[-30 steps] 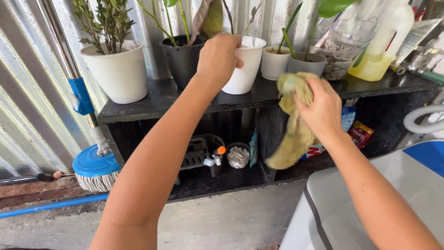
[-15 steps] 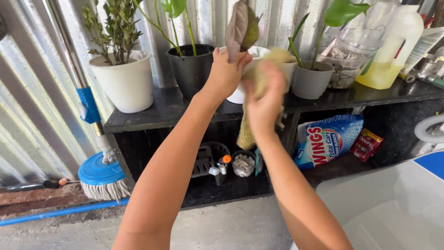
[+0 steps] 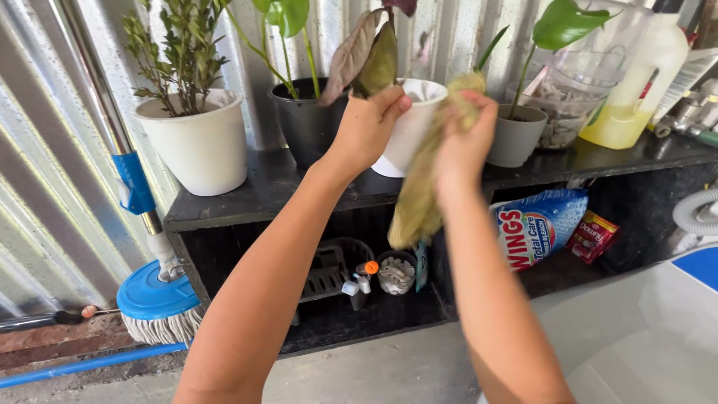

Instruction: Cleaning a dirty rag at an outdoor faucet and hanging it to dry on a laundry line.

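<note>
The left hand [image 3: 366,123] wraps its fingers around the near side of a white pot [image 3: 413,127] that stands on the black shelf top [image 3: 247,187], thumb up by the rim at about twelve o'clock of the hand; the grip looks closed on the pot's wall. A large brownish-green leaf [image 3: 366,56] rises from that pot and leans toward eleven o'clock, just over the knuckles. The right hand [image 3: 464,142] is at three o'clock of the left, clenched on a yellowish-green cloth [image 3: 422,191] and pressing its upper end against the right side of the white pot; the rest of the cloth hangs down toward seven o'clock, in front of the shelf's edge. At nine o'clock of the white pot stands a black pot [image 3: 303,120] with a tall green stem, touching or just beside it, and farther in the same direction a wider white pot with a bushy plant [image 3: 194,138]. At three o'clock of the right hand is a grey pot [image 3: 516,135], then a clear jar of pale stones [image 3: 565,105] and a bottle of yellow liquid [image 3: 636,82]. Below, in the shelf's open compartment, a blue-and-white bag [image 3: 538,228] lies at five o'clock of the cloth, with a small red packet [image 3: 593,236] beside it. A blue-headed mop [image 3: 153,299] leans on the corrugated metal wall at the far left.
</note>
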